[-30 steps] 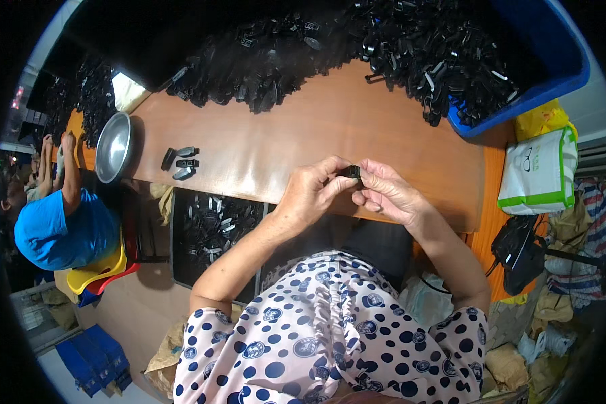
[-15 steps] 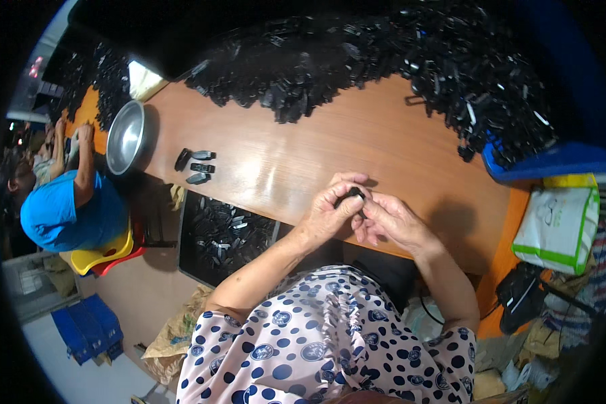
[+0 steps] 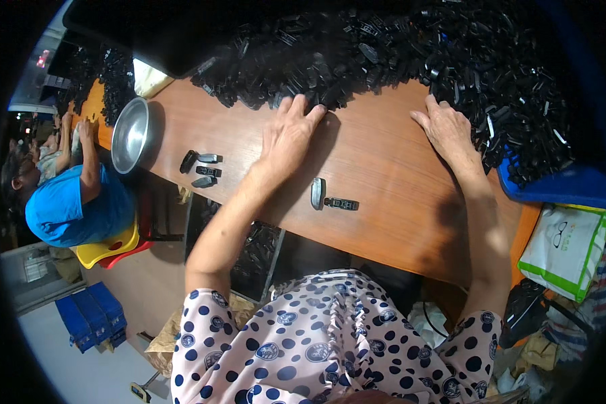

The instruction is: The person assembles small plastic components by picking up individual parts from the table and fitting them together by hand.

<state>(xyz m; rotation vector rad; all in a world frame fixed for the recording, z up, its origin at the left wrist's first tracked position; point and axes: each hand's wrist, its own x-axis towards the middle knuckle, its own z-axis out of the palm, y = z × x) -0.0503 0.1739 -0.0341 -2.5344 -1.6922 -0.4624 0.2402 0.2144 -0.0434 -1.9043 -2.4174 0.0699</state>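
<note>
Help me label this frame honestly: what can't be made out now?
All in the head view:
1. Whether the left hand grips anything: its own fingers hide their undersides.
2. Part of the tray: behind the left forearm.
3. The far edge of the pile: lost in darkness at the top.

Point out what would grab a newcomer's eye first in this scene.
The big heap of small black parts stands out first, spread along the far side of the brown table, with the left hand and right hand at its near edge. Next comes a seated person in a bright blue shirt at the left, near a shiny metal bowl.
</note>
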